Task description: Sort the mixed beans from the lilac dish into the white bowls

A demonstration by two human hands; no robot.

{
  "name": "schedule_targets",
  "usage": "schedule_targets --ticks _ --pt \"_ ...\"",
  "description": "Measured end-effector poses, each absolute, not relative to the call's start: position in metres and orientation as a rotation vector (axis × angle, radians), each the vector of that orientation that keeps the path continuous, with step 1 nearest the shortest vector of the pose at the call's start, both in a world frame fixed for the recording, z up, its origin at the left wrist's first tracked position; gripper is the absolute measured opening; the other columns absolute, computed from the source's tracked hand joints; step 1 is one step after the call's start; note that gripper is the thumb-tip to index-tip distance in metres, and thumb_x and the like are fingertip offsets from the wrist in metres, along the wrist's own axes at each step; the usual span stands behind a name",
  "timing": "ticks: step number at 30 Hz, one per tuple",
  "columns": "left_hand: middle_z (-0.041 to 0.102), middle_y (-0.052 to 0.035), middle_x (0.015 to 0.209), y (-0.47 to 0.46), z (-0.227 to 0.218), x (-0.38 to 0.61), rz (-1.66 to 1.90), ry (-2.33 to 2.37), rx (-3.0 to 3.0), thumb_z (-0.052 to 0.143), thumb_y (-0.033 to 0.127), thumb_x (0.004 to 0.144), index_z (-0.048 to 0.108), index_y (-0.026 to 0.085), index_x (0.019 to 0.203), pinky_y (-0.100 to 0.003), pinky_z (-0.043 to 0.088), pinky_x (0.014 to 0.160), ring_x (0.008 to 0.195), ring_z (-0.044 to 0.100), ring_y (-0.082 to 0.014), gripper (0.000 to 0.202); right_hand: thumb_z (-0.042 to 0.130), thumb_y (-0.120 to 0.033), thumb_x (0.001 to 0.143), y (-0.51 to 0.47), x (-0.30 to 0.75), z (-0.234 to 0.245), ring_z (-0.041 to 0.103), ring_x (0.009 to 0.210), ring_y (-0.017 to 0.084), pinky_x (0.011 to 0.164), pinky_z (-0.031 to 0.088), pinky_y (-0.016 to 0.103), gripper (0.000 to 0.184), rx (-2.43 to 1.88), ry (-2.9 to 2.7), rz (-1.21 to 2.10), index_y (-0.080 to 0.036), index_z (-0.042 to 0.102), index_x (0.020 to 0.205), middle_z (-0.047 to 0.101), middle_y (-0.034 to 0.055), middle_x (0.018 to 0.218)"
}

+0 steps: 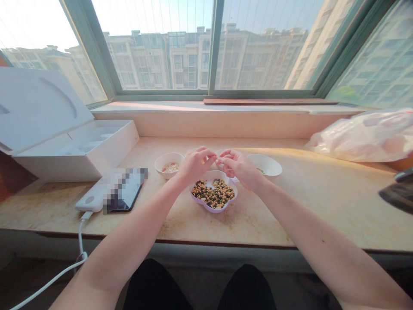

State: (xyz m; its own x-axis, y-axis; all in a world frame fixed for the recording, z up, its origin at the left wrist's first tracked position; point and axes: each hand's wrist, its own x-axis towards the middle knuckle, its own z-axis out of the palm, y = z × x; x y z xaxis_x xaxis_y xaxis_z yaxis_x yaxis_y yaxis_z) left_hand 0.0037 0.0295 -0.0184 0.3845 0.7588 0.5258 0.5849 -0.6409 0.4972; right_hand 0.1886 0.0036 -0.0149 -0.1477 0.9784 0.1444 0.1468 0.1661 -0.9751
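Observation:
My left hand (pixel 197 163) and my right hand (pixel 238 167) meet fingertip to fingertip above the far rim of a lilac, lobed bowl (pixel 215 210). Mixed black, tan and green beans (pixel 213 196) cover most of its bottom. Both hands have their fingers curled into a pinch; whatever lies between the tips is too small to name. Left of my left hand stands a white bowl (pixel 158 165) with pale and reddish bits in it. Beyond my right hand is another white bowl (pixel 275 163) with a little green in it. Part of a further pale dish shows behind my fingers.
At left are an open white box (pixel 112 150), a white power bank (pixel 93 196) with a cable (pixel 80 237), and a phone (pixel 130 198). A plastic bag (pixel 364 135) and a dark object (pixel 398 193) lie at right. The window (pixel 211 51) backs the counter (pixel 322 198).

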Motion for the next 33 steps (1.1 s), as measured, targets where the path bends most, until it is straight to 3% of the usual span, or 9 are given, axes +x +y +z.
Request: schedule_targets --ticks 3,6,12,16,23,33 --pt "0.075 -0.0068 0.102 0.034 -0.018 0.001 1.086 1.406 2.427 0.052 0.032 0.103 0.078 0.019 0.099 -0.031 0.051 0.086 0.089 0.068 -0.0183 0.029 0.065 -0.027 0.083 -0.001 0.186 -0.019 0.062 0.064 0.016 0.061 0.047 0.03 0.011 -1.224 -1.837 0.765 -0.019 0.069 0.089 0.075 0.0039 0.081" --pt "0.074 -0.0088 0.102 0.041 -0.018 -0.001 0.965 1.584 2.509 0.048 0.03 0.104 0.077 0.018 0.095 -0.034 0.048 0.088 0.092 0.068 -0.0216 0.033 0.064 -0.019 0.085 -0.007 0.179 -0.022 0.071 0.08 0.02 0.078 0.051 0.032 0.014 -1.163 -2.247 0.551 -0.019 0.077 0.086 0.079 0.0053 0.087" --pt "0.074 -0.0115 0.103 0.046 -0.016 -0.002 0.741 1.764 2.584 0.044 0.026 0.104 0.076 0.018 0.094 -0.039 0.044 0.092 0.102 0.067 -0.0262 0.034 0.065 -0.013 0.085 -0.01 0.169 -0.026 0.074 0.079 0.021 0.073 0.051 0.031 0.022 -1.207 -2.528 0.532 -0.019 0.081 0.098 0.082 0.005 0.092" --pt "0.074 -0.0141 0.106 0.046 -0.019 -0.002 0.635 1.828 2.579 0.042 0.026 0.104 0.076 0.016 0.096 -0.043 0.043 0.093 0.106 0.066 -0.0287 0.036 0.066 -0.012 0.085 -0.007 0.17 -0.03 0.076 0.086 0.022 0.081 0.053 0.032 0.023 -1.186 -2.527 0.555 -0.022 0.082 0.1 0.083 0.0033 0.099" --pt "0.073 -0.0146 0.111 0.05 -0.026 -0.002 0.664 1.808 2.573 0.044 0.033 0.104 0.075 0.016 0.105 -0.043 0.042 0.097 0.109 0.065 -0.029 0.035 0.065 -0.009 0.085 -0.005 0.168 -0.03 0.074 0.094 0.023 0.087 0.053 0.033 0.023 -1.172 -2.558 0.575 -0.021 0.08 0.098 0.081 0.0044 0.104" --pt "0.073 -0.0146 0.115 0.05 -0.024 -0.001 0.669 1.768 2.562 0.044 0.032 0.103 0.076 0.017 0.108 -0.045 0.042 0.096 0.109 0.065 -0.0297 0.035 0.057 -0.009 0.089 -0.008 0.166 -0.024 0.069 0.091 0.024 0.081 0.051 0.035 0.018 -1.156 -2.601 0.563 -0.021 0.07 0.095 0.075 0.006 0.097"
